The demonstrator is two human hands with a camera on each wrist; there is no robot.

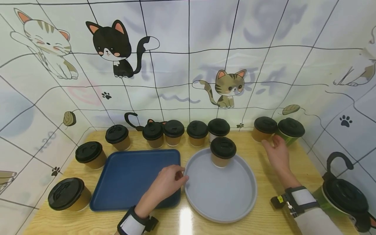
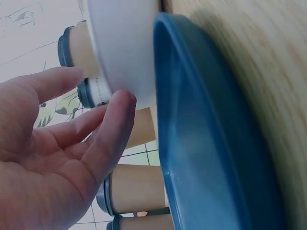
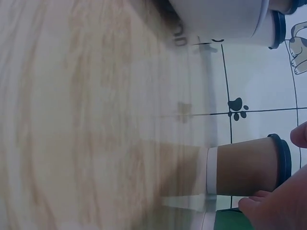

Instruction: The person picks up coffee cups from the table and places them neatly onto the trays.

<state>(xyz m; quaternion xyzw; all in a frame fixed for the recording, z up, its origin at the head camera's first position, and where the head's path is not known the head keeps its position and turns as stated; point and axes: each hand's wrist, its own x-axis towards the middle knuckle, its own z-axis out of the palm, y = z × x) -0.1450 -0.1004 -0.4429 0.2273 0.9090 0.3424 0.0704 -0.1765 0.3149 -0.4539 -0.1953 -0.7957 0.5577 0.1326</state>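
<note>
My left hand (image 1: 166,182) is at the left edge of a round grey tray (image 1: 220,202), fingers loosely bent. In the left wrist view its fingertips (image 2: 122,103) overlap the tray's side; contact is hard to tell. On the tray's back part stands a brown paper cup with a black lid (image 1: 223,151). My right hand (image 1: 278,154) reaches toward another brown lidded cup (image 1: 265,129) at the back right, thumb and fingers apart. A green lidded cup (image 1: 290,130) stands right beside that one. In the right wrist view, the brown cup (image 3: 244,167) is near the fingers, with nothing gripped.
A blue rectangular tray (image 1: 135,182) lies left of the grey one. Several brown lidded cups (image 1: 118,137) line the table's back and left edges. A white lidded cup (image 1: 218,127) stands behind the grey tray. A green cup with a black carrier (image 1: 340,199) sits far right.
</note>
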